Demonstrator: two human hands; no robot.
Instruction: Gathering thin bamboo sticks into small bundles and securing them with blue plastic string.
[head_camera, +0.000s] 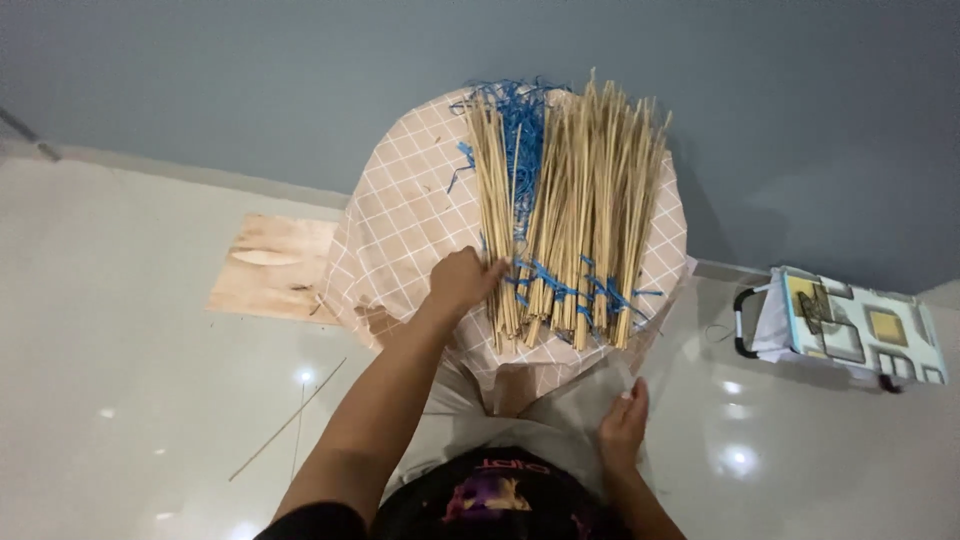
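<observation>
Several bundles of thin pale sticks (585, 210), tied with blue string, lie fanned out on a round table covered with a pink checked cloth (400, 230). A tangle of loose blue string (520, 125) sits among the sticks near the far edge. My left hand (462, 282) reaches over the cloth, its fingers curled against the near ends of the leftmost stick bundle. My right hand (624, 425) rests low by the table's near edge, fingers together, on a sheet of clear plastic; it holds nothing that I can make out.
A flat wooden board (272, 268) lies on the white tiled floor left of the table. A single loose stick (288, 420) lies on the floor nearby. A patterned box with a black handle (850, 325) stands at the right. A grey-blue wall runs behind.
</observation>
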